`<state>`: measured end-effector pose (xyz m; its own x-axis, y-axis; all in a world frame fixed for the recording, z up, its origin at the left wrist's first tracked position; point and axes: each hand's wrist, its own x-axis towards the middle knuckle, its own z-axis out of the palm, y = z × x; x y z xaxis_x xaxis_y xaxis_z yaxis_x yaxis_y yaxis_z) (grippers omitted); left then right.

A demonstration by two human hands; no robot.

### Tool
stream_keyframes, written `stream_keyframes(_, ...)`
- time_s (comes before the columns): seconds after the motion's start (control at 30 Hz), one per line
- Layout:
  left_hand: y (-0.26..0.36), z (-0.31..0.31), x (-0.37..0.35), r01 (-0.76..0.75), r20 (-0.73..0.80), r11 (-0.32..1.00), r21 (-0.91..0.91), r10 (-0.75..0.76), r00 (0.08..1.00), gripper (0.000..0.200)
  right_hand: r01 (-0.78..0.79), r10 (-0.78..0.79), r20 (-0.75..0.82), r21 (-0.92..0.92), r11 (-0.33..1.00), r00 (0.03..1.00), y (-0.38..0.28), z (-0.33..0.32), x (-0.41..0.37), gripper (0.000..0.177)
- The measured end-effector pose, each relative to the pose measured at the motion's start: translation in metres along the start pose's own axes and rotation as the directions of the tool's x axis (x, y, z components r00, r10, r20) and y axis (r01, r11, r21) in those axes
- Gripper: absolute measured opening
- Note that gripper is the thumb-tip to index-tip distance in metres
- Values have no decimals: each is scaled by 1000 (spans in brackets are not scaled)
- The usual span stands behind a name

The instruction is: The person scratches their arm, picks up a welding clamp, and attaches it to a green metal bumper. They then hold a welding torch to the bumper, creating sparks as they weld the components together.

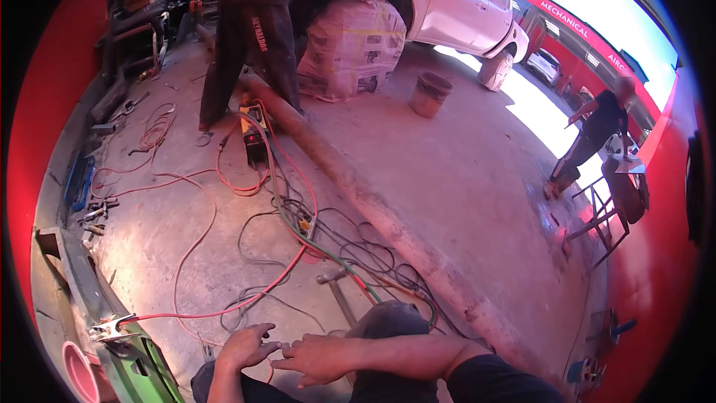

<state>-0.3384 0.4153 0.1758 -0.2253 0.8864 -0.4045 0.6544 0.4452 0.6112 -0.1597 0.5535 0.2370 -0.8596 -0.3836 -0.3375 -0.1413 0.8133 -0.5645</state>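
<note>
Hammer (341, 295) and paired hands, near centre. The hammer is on the concrete floor (477, 201), just beyond the right hand (321, 354) and apart from it. The left hand (250, 345) faces the right, fingertips meeting or nearly so. Both grips are loosely part-open, fingers bent and spread, with no article visible in either; at this angle, something small between the fingertips cannot be ruled out.

Such close two-handed work is judged best done with relaxed wrists, forearms steadied against the body, and one hand still while the other moves. Sleeves and fingers should stay clear of the lines alongside.

The hammer shows a dull grey head at its far end and a slender shaft slanting nearer and rightward, partly hidden by the bent knee (391, 321).

Outward: tangled dark cables (369, 248) lie beyond the hammer. At near left, a red cable (179, 316) meets a metal clamp (113, 327) fixed on a green-sided metal part (127, 380). Farther off stands a yellow-and-black portable power unit (253, 138), beside a long round pole (354, 190) running diagonally. At the far side is a white pickup truck (462, 11), its front wheel masked in paper.
</note>
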Motion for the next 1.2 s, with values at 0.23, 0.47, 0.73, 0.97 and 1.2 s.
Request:
stream_keyframes(0.23, -4, 3, -3, 38, 11, 999, 13, -38, 999, 61, 8, -8, -3, 19, 1000, 1000, -2, -4, -5, 71)
stream_keyframes(0.47, -14, 16, -16, 59, 48, 998, 16, -60, 997, 64, -13, 13, 55, 6, 1000, 998, -15, 4, -6, 75)
stream_keyframes(0.73, -10, 8, -3, 41, -15, 999, 28, -41, 999, 63, -39, 44, 84, -58, 998, 996, -8, -8, -6, 74)
stream_keyframes(0.97, -11, 5, -4, 65, -19, 998, 22, -65, 998, 65, -14, 19, 57, -78, 997, 998, 0, 1, 1, 73)
stream_keyframes(1.2, -9, 2, -3, 61, -6, 998, -5, -61, 998, 65, 9, -9, 19, -11, 1000, 1000, -1, -1, -2, 70)
